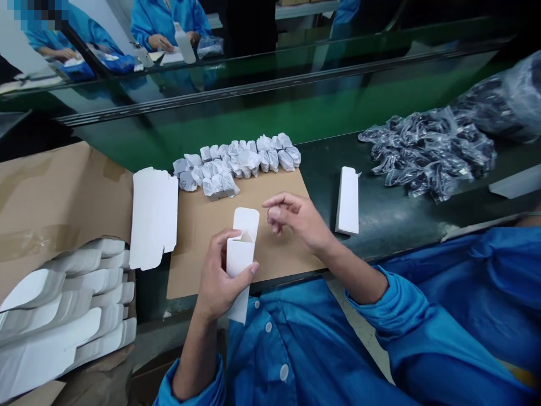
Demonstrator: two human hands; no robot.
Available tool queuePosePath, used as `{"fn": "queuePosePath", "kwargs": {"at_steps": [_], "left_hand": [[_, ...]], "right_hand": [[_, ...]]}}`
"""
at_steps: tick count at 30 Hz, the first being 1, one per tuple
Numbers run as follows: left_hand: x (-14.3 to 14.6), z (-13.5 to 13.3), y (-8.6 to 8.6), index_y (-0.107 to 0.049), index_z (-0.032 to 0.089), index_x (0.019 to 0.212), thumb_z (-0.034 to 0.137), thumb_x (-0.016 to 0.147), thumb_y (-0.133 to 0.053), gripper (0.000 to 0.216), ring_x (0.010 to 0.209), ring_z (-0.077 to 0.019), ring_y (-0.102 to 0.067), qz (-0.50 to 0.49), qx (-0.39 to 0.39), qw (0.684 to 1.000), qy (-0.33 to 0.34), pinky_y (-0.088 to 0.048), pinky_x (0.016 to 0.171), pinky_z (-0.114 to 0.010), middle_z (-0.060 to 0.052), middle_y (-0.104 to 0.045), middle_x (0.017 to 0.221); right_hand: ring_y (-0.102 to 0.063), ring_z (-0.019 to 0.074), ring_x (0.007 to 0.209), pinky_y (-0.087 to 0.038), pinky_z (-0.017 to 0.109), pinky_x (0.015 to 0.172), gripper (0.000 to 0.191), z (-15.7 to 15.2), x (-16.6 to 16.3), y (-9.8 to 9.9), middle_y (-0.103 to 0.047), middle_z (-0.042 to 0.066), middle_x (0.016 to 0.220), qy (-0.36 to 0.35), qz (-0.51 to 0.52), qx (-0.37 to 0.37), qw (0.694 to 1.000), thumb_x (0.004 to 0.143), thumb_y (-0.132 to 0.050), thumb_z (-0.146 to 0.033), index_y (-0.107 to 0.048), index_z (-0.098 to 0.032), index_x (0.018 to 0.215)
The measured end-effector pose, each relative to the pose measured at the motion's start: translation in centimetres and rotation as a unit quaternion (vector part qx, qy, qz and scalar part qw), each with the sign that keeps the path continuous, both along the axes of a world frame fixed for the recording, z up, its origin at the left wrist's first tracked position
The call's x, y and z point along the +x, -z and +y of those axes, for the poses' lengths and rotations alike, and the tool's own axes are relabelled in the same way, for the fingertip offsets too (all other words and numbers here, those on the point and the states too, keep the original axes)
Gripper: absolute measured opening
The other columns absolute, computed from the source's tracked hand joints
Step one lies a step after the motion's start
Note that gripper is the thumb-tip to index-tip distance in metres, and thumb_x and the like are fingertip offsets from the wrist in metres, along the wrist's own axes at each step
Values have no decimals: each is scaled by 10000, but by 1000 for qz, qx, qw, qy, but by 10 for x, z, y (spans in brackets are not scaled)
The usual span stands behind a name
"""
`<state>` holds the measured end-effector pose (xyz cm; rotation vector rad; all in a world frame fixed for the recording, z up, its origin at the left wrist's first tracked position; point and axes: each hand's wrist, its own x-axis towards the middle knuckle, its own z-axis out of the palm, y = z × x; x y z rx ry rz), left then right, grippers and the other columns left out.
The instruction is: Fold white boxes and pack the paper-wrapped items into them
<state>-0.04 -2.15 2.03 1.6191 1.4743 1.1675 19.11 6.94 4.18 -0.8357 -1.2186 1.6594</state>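
Observation:
My left hand (220, 277) is wrapped round a small white carton (240, 254), held upright with its top flap open. My right hand (298, 219) hovers just right of the carton's open top, fingers loosely curled, holding nothing I can see. Both hands are over a brown cardboard sheet (203, 225) at the near edge of the bench. Behind it lies a cluster of several small white wrapped parts (236, 163).
Flat white carton blanks (154, 217) lie left of the sheet; many more are stacked in a box (63, 304) at lower left. A closed white carton (347, 200) and a heap of dark bagged items (431, 152) lie right. Other people in blue work beyond the green conveyor (253, 113).

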Motion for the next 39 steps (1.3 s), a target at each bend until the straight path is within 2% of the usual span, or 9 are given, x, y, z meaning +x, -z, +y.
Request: {"fn": "queuePosePath", "kwargs": {"at_steps": [6,11,14,18,20,24,31,35,39], "left_hand": [[6,-7,3,-482,266,1252,239,757,-724,552,1010,-196,-635,110,73,991,25,-552,827,-311,-55,-566,1183],[5,-7,-1,-480,248,1233,263,778,-703,507,996,-198,-641,138,74,988,5,-554,809,-311,-60,-585,1167],[6,-6,-2,-478,238,1226,283,783,-700,498,991,-194,-644,138,80,987,-6,-557,799,-305,-58,-588,1149],[13,-8,2,-458,235,1247,279,782,-706,529,978,-190,-654,125,90,988,-26,-566,772,-296,-64,-581,1146],[18,-10,4,-390,230,1330,277,780,-712,640,978,-196,-663,92,89,991,-44,-574,746,-293,-83,-581,1162],[22,-14,3,-67,211,1531,325,794,-718,989,942,-223,-689,71,38,996,-47,-592,713,-327,-128,-622,1162],[15,-12,-3,-134,236,1554,342,877,-619,840,1353,-325,-491,225,34,974,-10,-505,1023,-474,-189,-405,1527],[16,-12,-2,-89,219,1563,363,902,-582,837,1363,-324,-480,217,15,976,-16,-500,1027,-480,-198,-378,1546],[20,-15,4,-25,214,1568,371,893,-591,895,1387,-331,-449,181,-6,984,-5,-500,1024,-472,-205,-314,1579]], "right_hand": [[-528,76,589,-430,190,513,250,-19,-12,-5,-588,-48,702,-104,-49,-44,992,754,-744,-285,-572,-169,894],[-586,109,726,-464,228,634,182,-23,-11,-7,-653,-4,818,-20,-97,80,992,766,-741,-242,-654,-167,907],[-643,158,900,-494,271,740,150,-28,-12,-6,-705,52,975,-30,-63,157,985,835,-703,-299,-718,-171,912],[-644,156,873,-493,279,746,195,-30,-13,-8,-702,50,948,-44,-30,124,991,836,-717,-360,-721,-167,865],[-630,152,858,-487,269,726,247,-29,-14,-10,-693,45,954,-58,-44,81,994,778,-774,-375,-702,-168,891],[-622,156,865,-488,276,747,271,-26,-15,-11,-692,42,941,-78,-40,54,995,757,-789,-378,-688,-168,895],[-648,153,972,-502,293,842,114,-30,-15,-9,-711,52,1051,-80,-59,119,988,873,-656,-228,-736,-190,946],[-639,177,1121,-496,342,965,150,-38,-18,-6,-707,64,1165,-64,-57,133,987,872,-672,-236,-733,-206,1005],[-666,178,1061,-510,380,977,82,-53,-29,7,-742,59,1100,43,-82,218,972,869,-677,-215,-725,-218,936]]}}
